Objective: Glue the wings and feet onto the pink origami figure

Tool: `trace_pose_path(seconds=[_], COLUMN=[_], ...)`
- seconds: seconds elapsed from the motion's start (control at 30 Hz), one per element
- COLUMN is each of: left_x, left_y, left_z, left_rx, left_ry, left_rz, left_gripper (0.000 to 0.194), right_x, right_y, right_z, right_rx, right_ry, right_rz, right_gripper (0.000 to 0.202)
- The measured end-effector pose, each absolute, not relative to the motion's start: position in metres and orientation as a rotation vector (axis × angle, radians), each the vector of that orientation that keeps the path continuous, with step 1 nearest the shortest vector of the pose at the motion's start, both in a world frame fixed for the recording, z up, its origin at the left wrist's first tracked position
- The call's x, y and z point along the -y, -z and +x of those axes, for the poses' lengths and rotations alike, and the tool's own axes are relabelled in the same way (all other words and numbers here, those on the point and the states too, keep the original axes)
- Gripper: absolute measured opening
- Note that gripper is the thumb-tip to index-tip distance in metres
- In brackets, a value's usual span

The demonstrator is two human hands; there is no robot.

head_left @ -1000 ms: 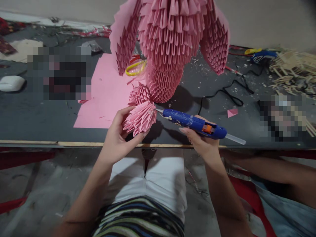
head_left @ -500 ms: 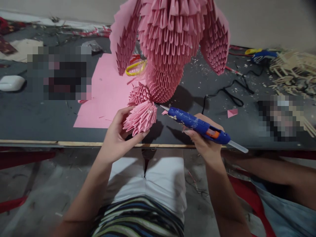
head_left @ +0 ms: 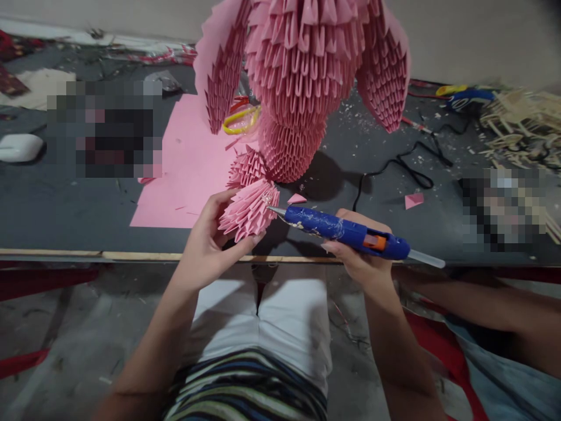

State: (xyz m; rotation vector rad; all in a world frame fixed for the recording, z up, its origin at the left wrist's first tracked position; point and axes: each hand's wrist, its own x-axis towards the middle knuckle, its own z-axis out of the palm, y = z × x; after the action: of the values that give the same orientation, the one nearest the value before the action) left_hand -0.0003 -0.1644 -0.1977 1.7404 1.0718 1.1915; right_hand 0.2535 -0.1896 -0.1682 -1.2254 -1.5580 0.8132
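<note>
My left hand (head_left: 208,242) is wrapped round a small pink folded-paper piece (head_left: 249,211) near the table's front edge. In my right hand (head_left: 362,251) is a blue glue gun (head_left: 346,229), a clear glue stick poking out of its rear. Its metal nozzle is at the right side of the pink piece, where some shiny glue shows. Just behind lies another spiky pink piece (head_left: 248,166), beside the base of a large pink folded-paper figure (head_left: 302,76).
Pink paper (head_left: 175,158) lies at left with yellow-handled scissors (head_left: 241,121). A white mouse (head_left: 20,148) sits far left. Wooden sticks (head_left: 517,123) and a black cord (head_left: 407,166) are at right. Another person's arm (head_left: 482,304) rests at the lower right.
My right hand has swung the glue gun's nozzle left and down, from the gap beside the figure's base to the pink piece. My left hand stays in place.
</note>
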Motion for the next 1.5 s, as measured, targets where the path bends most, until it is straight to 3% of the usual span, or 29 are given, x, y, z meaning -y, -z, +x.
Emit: trace_pose_path(seconds=[0.7, 1.0, 1.5], left_x=[0.1642, 0.1632, 0.1637], left_y=[0.1982, 0.1976, 0.1970], left_z=[-0.0012, 0.0001, -0.0010], left_rx=[-1.072, -1.032, -1.065], left_ry=[-1.209, -1.264, -1.228], left_rz=[1.726, 1.682, 1.711], left_gripper=[0.065, 0.064, 0.064], right_x=[0.1895, 0.1945, 0.1936], right_y=[0.1744, 0.1686, 0.1711], right_z=[0.2539, 0.2568, 0.2589], right_rx=[1.455, 1.545, 1.599], right_ry=[-0.802, -0.804, -0.844], right_rz=[-1.268, -1.111, -1.148], right_gripper=[0.036, 0.011, 0.029])
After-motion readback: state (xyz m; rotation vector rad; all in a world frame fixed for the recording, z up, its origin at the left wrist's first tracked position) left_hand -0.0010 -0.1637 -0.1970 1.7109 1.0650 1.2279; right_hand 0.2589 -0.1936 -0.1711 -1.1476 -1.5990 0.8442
